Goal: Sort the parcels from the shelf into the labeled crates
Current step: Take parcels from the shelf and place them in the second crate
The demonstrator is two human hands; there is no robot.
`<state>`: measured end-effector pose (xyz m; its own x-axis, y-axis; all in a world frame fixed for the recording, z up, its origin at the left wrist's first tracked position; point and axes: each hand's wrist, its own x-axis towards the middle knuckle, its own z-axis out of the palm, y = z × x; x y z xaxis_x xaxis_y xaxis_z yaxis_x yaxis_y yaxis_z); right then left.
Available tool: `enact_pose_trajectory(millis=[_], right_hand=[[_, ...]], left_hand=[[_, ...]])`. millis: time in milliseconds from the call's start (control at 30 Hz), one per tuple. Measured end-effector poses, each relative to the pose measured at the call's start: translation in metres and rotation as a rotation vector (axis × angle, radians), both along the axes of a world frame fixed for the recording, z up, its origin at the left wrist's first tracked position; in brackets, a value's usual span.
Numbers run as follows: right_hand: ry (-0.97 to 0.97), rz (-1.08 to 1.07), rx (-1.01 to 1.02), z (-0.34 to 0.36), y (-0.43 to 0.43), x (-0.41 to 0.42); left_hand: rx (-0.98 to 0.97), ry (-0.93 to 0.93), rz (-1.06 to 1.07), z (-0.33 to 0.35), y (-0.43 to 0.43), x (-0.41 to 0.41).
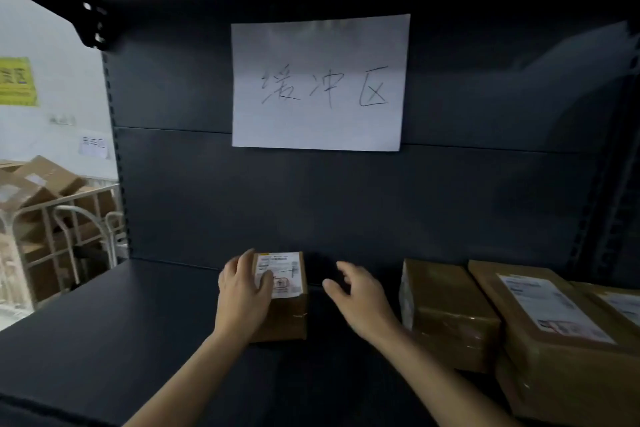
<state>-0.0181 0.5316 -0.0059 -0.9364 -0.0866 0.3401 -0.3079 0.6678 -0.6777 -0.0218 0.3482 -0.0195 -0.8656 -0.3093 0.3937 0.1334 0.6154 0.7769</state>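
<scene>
Cardboard boxes fill a wire cage at nine o'clock. Left hand grips the parcel, thumb on its label; right hand, spread, hovers at its three o'clock.

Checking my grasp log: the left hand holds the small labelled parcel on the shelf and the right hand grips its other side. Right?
Not quite. In the head view the left hand holds the small labelled parcel on the shelf, but the right hand grips nothing: it is open, apart from the parcel's right side.
</scene>
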Motion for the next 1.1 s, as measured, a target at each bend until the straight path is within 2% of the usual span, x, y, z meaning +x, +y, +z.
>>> enact_pose_trajectory(millis=[100, 167, 267, 367, 467, 600, 767, 833, 867, 1000, 1033, 1100], right_hand=[[0.113, -0.098, 0.097, 0.009, 0.039, 0.005], [0.162, -0.198, 0.137, 0.014, 0.066, 0.011], [0.166, -0.386, 0.284, 0.017, 0.101, 0.02], [0.01, -0.479, 0.448, 0.014, 0.122, 0.028], [-0.136, -0.476, 0.545, 0.007, 0.124, 0.03], [-0.224, -0.488, 0.584, 0.003, 0.111, 0.026], [-0.196, -0.546, 0.618, 0.003, 0.097, 0.025], [-0.147, -0.532, 0.477, 0.002, 0.094, 0.028], [-0.119, -0.509, 0.316, 0.001, 0.094, 0.03], [-0.093, -0.286, -0.57, -0.01, 0.093, 0.042], [-0.091, -0.24, -0.678, -0.014, 0.091, 0.045], [-0.094, -0.179, -0.771, -0.025, 0.088, 0.05]], left_hand=[[-0.176, 0.249, -0.095, 0.011, 0.036, 0.013], [-0.256, 0.307, -0.22, 0.01, 0.064, 0.017], [-0.295, 0.213, -0.407, -0.004, 0.102, 0.018], [-0.229, 0.046, -0.495, -0.021, 0.128, 0.014], [-0.185, -0.095, -0.507, -0.029, 0.14, 0.01], [-0.186, -0.164, -0.482, -0.035, 0.136, 0.006], [-0.161, -0.195, -0.446, -0.037, 0.123, 0.008], [-0.11, -0.23, -0.445, -0.037, 0.119, 0.01], [-0.068, -0.254, -0.444, -0.036, 0.118, 0.012], [0.277, -0.35, -0.514, -0.026, 0.116, 0.017], [0.368, -0.356, -0.56, -0.024, 0.118, 0.019], [0.481, -0.336, -0.626, -0.019, 0.12, 0.022]])
